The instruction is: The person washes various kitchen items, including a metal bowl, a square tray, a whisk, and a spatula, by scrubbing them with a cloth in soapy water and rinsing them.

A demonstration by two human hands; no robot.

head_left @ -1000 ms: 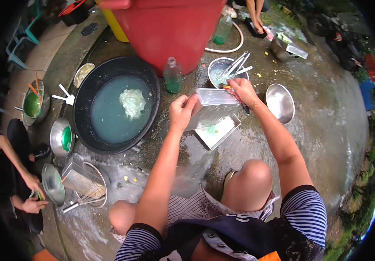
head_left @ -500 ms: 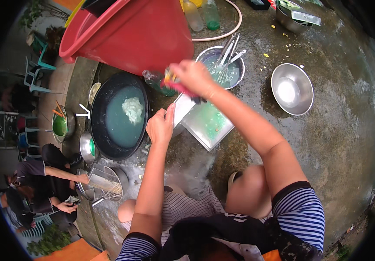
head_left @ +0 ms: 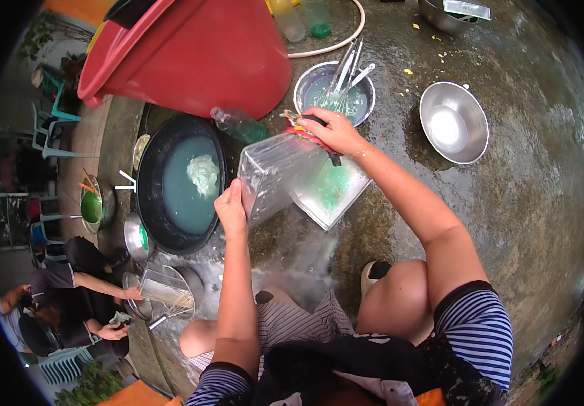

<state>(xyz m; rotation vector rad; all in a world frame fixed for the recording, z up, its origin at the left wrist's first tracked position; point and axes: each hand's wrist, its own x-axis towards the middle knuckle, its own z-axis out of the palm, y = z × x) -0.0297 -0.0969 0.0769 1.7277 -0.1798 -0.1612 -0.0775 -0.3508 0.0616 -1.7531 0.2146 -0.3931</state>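
My left hand [head_left: 231, 208] grips the near-left edge of a rectangular metal pan [head_left: 278, 172], held tilted above the wet ground. At its far rim, my right hand [head_left: 336, 132] is closed around a crumpled red, yellow and black scrubbing cloth [head_left: 305, 130], pressed to the pan. Beneath and to the right lies another rectangular pan [head_left: 326, 213] with green suds in it. Just beyond my right hand stands a round basin [head_left: 299, 95] of soapy water with several whisks [head_left: 343, 71]. A greenish clear bottle [head_left: 238, 124] leans between the pan and the big red tub.
A large red tub [head_left: 190, 61] rises at the far left. Left of my arm sits a black basin [head_left: 144, 196] of cloudy water with a whitish lump. A steel bowl [head_left: 471, 128] stands at right. A co-worker's hand [head_left: 131, 292] holds a pan over a pot at lower left.
The pan has turned from nearly edge-on to show its broad side. My right hand has moved right along with the cloth; my left hand has shifted slightly left and nearer.
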